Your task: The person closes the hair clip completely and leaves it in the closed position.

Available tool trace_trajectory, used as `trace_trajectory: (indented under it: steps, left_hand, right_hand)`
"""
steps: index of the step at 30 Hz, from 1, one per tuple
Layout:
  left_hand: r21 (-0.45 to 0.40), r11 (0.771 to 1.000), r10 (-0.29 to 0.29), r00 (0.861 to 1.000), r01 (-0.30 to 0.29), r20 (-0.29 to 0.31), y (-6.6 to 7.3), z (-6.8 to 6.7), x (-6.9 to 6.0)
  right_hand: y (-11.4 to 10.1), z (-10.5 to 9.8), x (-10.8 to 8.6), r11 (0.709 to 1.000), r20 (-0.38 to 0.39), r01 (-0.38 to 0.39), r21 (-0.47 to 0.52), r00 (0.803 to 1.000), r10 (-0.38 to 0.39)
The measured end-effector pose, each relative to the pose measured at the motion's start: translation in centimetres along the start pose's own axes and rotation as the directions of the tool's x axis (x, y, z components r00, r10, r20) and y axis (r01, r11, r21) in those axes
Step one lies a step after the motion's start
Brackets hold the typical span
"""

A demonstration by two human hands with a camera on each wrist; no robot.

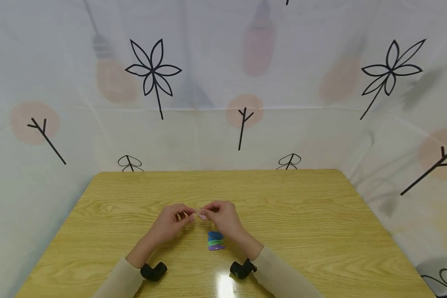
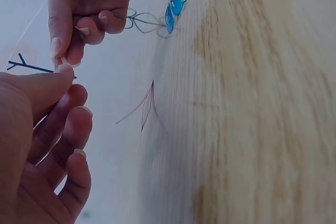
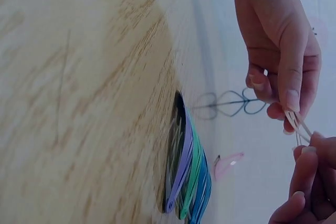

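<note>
My left hand (image 1: 173,222) and right hand (image 1: 223,217) meet above the middle of the table. Between their fingertips they pinch a pale, thin-framed hair clip (image 3: 298,126). In the left wrist view the fingers hide most of that clip (image 2: 63,62). A row of overlapping snap hair clips (image 1: 215,241), blue, green and purple, lies on the table just nearer than the right hand. Past the row, a pink hair clip (image 3: 228,166) lies by itself; from the head it shows close beneath the right fingertips.
The wood-grained table (image 1: 301,215) stretches out around the hands. A white cloth (image 1: 208,140) with printed plants hangs behind it and at both sides. Black wrist cameras (image 1: 153,271) sit on both wrists, and light glares off the table's near part.
</note>
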State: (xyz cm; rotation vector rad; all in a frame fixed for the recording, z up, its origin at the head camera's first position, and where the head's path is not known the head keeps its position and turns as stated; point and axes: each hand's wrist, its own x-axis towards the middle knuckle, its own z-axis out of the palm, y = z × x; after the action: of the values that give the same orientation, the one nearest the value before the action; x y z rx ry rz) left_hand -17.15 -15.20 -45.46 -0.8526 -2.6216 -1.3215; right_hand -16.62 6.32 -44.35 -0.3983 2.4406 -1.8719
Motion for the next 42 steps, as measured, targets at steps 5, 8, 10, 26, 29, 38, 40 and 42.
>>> trace_trajectory:
  steps: [5,8,10,26,29,38,40,42]
  left_hand:
    - [-0.011,1.0,0.015,1.0,-0.015,0.001,-0.04,-0.02,0.08]
    - [-0.023,0.999,0.032,0.999,-0.032,0.008,-0.1,-0.01,0.09]
    - [-0.027,0.999,0.04,0.999,-0.039,0.01,-0.12,-0.01,0.09]
    - [-0.028,0.999,0.041,0.999,-0.041,0.008,-0.5,-0.06,-0.08]
    - [-0.028,0.998,0.05,0.999,-0.05,-0.003,-0.48,-0.05,-0.11]
    - [-0.042,0.998,0.044,0.999,-0.045,-0.013,-0.5,-0.07,-0.12]
    - [-0.049,0.998,0.044,0.999,-0.045,-0.014,-0.59,-0.05,-0.12]
    - [-0.054,0.997,0.046,0.999,-0.046,-0.013,-0.65,-0.04,-0.14]
  right_hand:
    - [-0.09,-0.07,-0.03,1.0,0.001,0.012,-0.011,1.0,-0.012]
    - [-0.1,-0.15,-0.11,0.999,0.005,0.021,-0.039,1.0,-0.021]
    - [-0.03,-0.18,-0.16,0.998,0.001,0.026,-0.051,1.0,-0.026]
    - [0.68,0.06,-0.26,0.992,0.07,0.046,-0.117,0.997,-0.038]
    - [0.72,0.07,-0.19,0.992,0.055,0.05,-0.117,0.998,-0.043]
    - [0.61,-0.1,-0.17,0.999,0.056,0.017,-0.046,0.998,-0.014]
    - [0.57,-0.12,-0.17,0.999,0.063,0.006,-0.035,0.998,-0.004]
    - [0.57,-0.14,-0.17,0.999,0.071,-0.004,-0.035,0.997,0.006]
